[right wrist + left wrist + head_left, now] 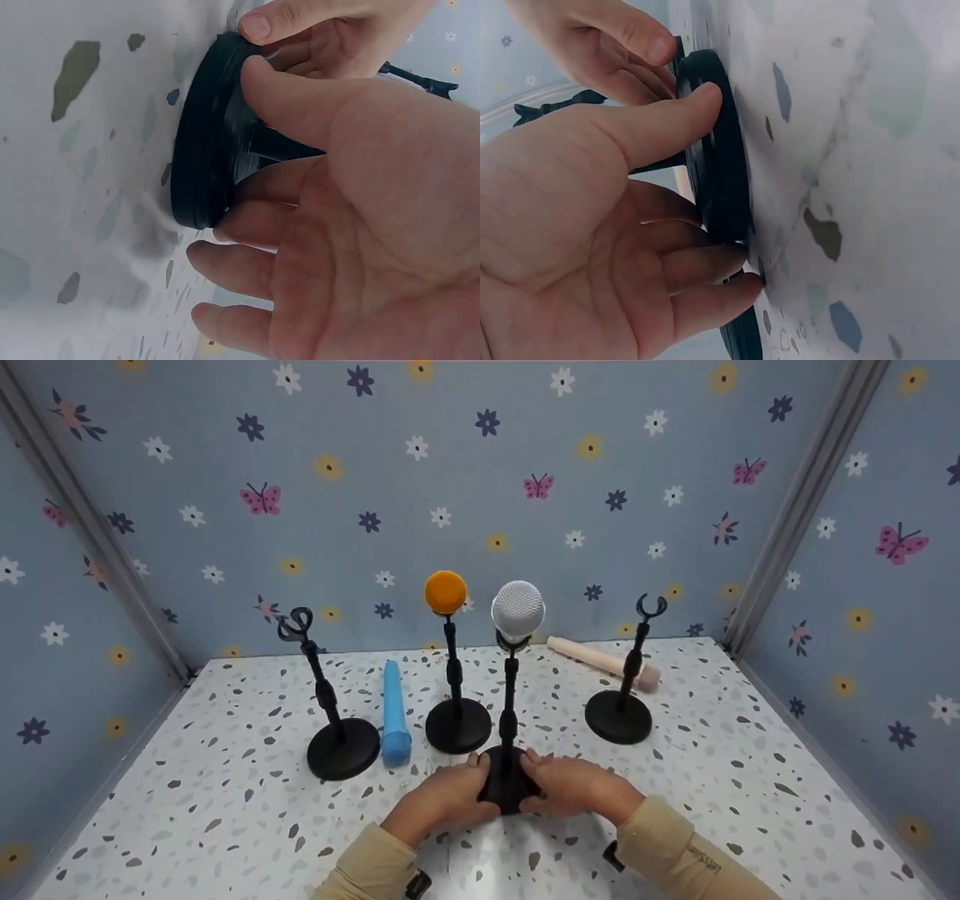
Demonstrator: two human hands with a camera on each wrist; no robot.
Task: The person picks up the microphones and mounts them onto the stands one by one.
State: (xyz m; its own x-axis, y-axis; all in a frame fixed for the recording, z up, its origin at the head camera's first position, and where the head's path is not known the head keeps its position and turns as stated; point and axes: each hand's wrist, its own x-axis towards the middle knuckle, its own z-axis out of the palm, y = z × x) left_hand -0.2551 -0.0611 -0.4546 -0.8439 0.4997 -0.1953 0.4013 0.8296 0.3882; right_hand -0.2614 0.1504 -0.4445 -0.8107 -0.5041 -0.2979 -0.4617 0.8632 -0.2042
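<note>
A white-headed microphone (pixel 518 610) sits in the clip of a black microphone stand (pixel 509 720), upright near the front middle. My left hand (pixel 454 793) holds the left side of its round base (pixel 718 150), thumb on the near edge and fingers around the side. From the opposite side my right hand (pixel 571 787) grips the same base, its thumb on the rim in the right wrist view. Just behind stands another stand (pixel 456 724) bearing an orange-headed microphone (pixel 445 592). How far the base is off the table, if at all, I cannot tell.
An empty-clipped stand (pixel 343 748) stands at left, with a blue microphone (pixel 394 716) lying beside it. At right is another stand (pixel 619 716) with an empty clip; a pale pink microphone (pixel 600 660) lies behind it. Patterned walls (pixel 480 472) enclose the speckled table (pixel 247 810).
</note>
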